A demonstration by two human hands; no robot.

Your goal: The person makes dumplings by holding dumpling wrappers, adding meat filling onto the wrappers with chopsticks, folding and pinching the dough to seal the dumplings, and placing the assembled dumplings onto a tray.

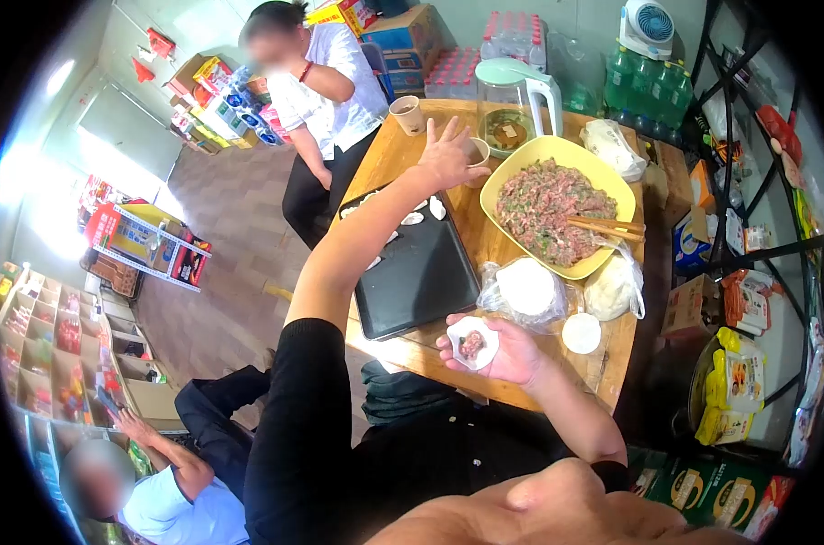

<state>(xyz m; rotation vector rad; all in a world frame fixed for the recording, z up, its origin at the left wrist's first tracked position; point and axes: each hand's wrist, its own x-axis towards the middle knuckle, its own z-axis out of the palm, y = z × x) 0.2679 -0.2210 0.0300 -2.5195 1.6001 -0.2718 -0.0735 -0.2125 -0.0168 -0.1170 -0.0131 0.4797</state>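
Observation:
My left hand (450,156) is stretched across the table with its fingers spread, right beside a paper cup (477,169); whether it touches the cup I cannot tell. Palm up near the table's front edge, my right hand (514,352) cradles a round dumpling wrapper (466,341) with a small lump of meat filling (472,343) in its middle. A yellow bowl (623,182) of minced filling has chopsticks (607,227) resting in it. Beneath my left forearm lies a black tray (416,283) with several white dumplings (436,208) at its far end.
White wrappers (526,286) lie on plastic, with a single wrapper (581,333) beside them. Bagged dough (612,289) sits to the right. A glass pitcher (507,113) and another cup (407,116) stand farther back. One person (335,82) sits beyond the table, another (189,490) lower left.

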